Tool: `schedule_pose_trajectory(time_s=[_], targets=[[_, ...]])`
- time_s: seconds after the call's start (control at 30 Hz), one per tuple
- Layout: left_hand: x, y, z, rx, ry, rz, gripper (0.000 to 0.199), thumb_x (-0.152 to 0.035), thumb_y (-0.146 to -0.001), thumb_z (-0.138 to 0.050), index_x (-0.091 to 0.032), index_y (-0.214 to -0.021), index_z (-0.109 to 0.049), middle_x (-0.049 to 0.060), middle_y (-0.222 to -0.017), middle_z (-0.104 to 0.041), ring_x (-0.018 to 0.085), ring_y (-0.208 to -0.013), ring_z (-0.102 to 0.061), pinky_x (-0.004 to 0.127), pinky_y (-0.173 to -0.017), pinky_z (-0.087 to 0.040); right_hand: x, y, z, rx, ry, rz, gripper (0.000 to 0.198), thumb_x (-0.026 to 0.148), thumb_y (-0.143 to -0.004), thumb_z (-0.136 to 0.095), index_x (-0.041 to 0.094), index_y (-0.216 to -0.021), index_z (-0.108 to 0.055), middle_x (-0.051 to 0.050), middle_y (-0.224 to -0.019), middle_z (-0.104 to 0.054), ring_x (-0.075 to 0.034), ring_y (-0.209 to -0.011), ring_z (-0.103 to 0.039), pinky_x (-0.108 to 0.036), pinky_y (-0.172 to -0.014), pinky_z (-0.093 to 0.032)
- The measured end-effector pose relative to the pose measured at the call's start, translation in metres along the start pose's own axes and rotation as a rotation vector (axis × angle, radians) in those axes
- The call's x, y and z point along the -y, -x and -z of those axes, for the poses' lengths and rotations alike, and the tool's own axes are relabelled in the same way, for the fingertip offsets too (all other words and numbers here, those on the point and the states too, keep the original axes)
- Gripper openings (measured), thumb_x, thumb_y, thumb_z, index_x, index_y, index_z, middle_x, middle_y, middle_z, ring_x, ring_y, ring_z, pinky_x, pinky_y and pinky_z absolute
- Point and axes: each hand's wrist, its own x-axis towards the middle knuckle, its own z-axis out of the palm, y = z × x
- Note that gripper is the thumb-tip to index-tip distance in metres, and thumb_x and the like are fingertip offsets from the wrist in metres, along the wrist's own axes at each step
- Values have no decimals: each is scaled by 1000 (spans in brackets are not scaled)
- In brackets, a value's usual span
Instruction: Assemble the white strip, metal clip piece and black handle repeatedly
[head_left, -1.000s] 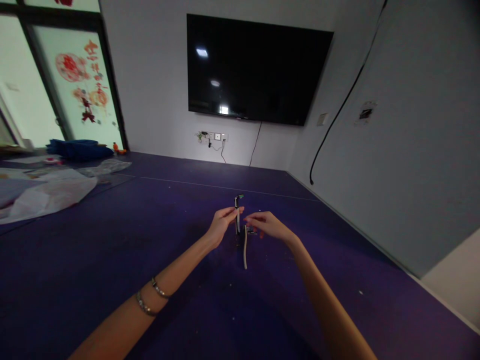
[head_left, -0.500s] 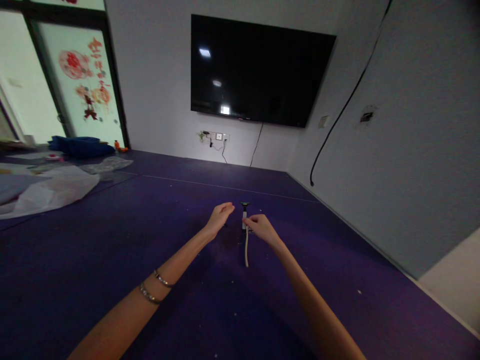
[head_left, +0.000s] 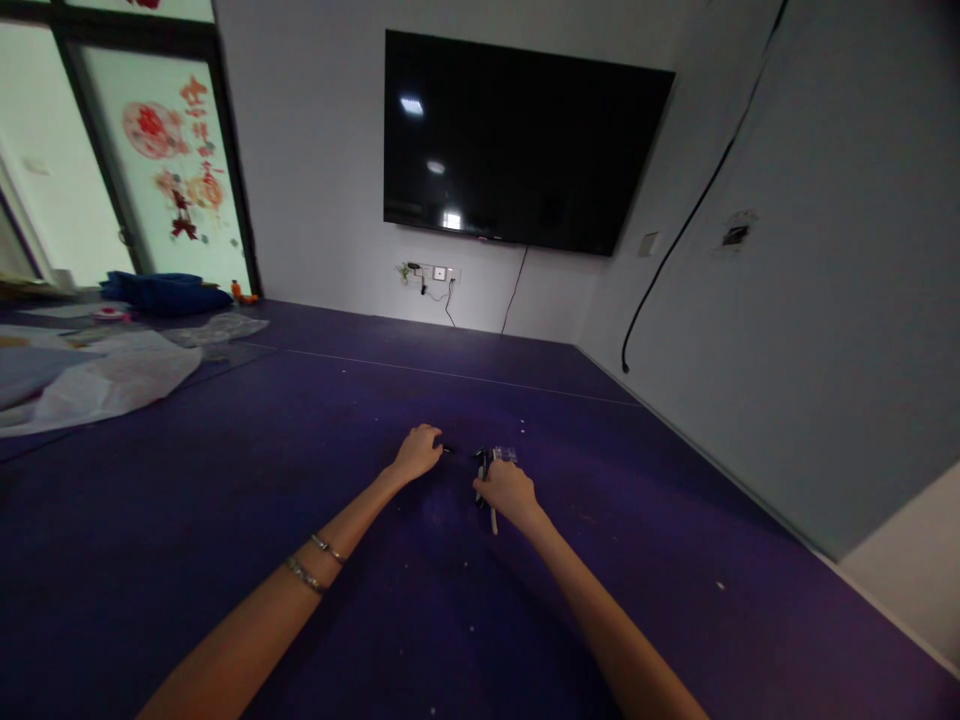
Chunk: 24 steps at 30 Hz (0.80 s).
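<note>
Low over the purple floor, my right hand [head_left: 508, 490] is closed around a slim razor-like tool [head_left: 481, 482] with a white and black body; the fingers hide much of it. A short pale cord [head_left: 494, 521] sticks out below that hand. Just beyond the knuckles lies a small clear plastic piece [head_left: 505, 454]. My left hand [head_left: 418, 453] is down at the floor to the left, its fingers curled at a small black piece [head_left: 448, 450] and seemingly pinching it. Two bracelets circle the left forearm.
A wall-mounted television [head_left: 525, 140] hangs ahead above wall sockets [head_left: 439, 273]. A black cable [head_left: 679, 230] dangles along the right wall. Plastic sheeting [head_left: 120, 380] and a blue bundle [head_left: 165, 293] lie at the left, near a glass door [head_left: 161, 170]. White specks dot the floor.
My right hand has lowered and moved slightly nearer; the tool's T-shaped head no longer stands upright in view. My left hand has moved left and down, its fingers now at the small black piece.
</note>
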Motion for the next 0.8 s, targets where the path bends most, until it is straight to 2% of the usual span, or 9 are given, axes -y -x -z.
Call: schedule_pose_trajectory(time_s=[0.1,0.23,0.4,0.53,0.8], targets=[[7,5,-5,-15,-36,-59,29,-18,-77,-51,-15,-104,-62,13,-108,-60,23,-102,-54,35,-91,-38,0,0,0,0,-3,18,32,35,-73,-50,13,-91,-65,-18,-92,-66,-30,-88,-63,-35,-69,-46],[16,11,-13,-68,-53,-143,28,-21,-79,-50,-17,-104,-63,14,-109,-59,26,-106,-51,39,-92,-36,-6,-3,9,-48,-42,31,32,38,-75,-50,15,-89,-66,-17,-90,-66,-28,-85,-63,-34,-68,-45],[20,11,-16,-72,-10,-121,23,-23,-80,-50,-21,-97,-67,11,-109,-59,25,-108,-49,40,-95,-32,-27,-16,29,-129,-160,2,33,43,-75,-50,15,-76,-67,-16,-82,-67,-28,-80,-63,-32,-63,-43],[18,11,-11,-56,-8,-145,20,-22,-79,-52,-20,-91,-68,10,-107,-60,25,-109,-49,40,-96,-32,-48,-26,40,-181,-234,-2,27,38,-74,-52,16,-72,-68,-12,-75,-67,-24,-75,-63,-28,-60,-40],[17,11,-9,-89,-17,-172,15,-19,-77,-55,-17,-85,-68,11,-108,-60,24,-105,-51,40,-93,-35,-70,-38,40,-241,-369,43,23,32,-73,-52,16,-71,-69,-7,-70,-67,-19,-71,-62,-25,-60,-39]])
